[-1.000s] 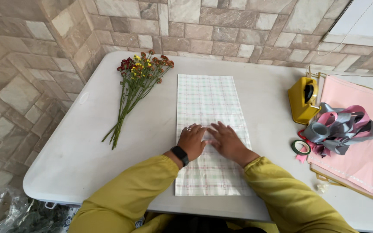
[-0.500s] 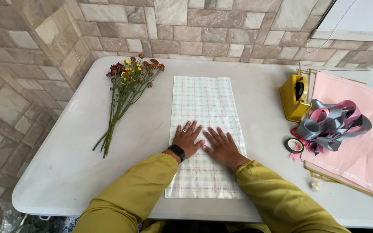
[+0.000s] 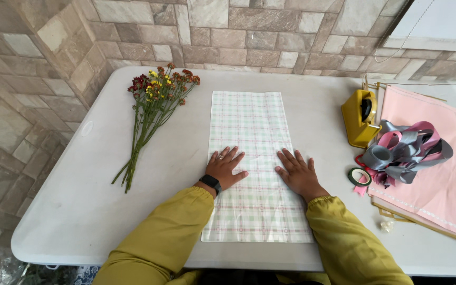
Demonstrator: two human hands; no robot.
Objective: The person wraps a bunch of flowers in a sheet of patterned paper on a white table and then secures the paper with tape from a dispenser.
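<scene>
Both hands are lying flat on the checked wrapping sheet [image 3: 252,158], palms down, fingers spread, gripping nothing. Left hand [image 3: 225,169] is pressing near the sheet's left edge, about halfway along its length; I'm seeing a ring on one finger and a black wristwatch [image 3: 210,183] just behind it. Right hand [image 3: 297,173] is sitting near the sheet's right edge at about the same level, apart from the left, with a strip of bare sheet between them. Both arms are showing mustard-yellow sleeves [image 3: 170,237]. Sheet is pale green and pink check, lying flat lengthwise on the white table [image 3: 75,211], near end close to the table's front edge, far end pointing at the stone-tile wall [image 3: 238,31]. Off to the left, well apart from the sheet, a bunch of flowers [image 3: 151,116] is lying on the table: red and yellow heads toward the wall, green stems angling toward me. To the right I'm reading a yellow tape dispenser [image 3: 360,117] standing beside a stack of pink sheets [image 3: 444,174]. A tangle of grey and pink ribbon [image 3: 405,150] is lying on that stack's left edge, and a small roll of green tape [image 3: 359,177] is lying flat on the table just beside it, near the right hand but not touching.
</scene>
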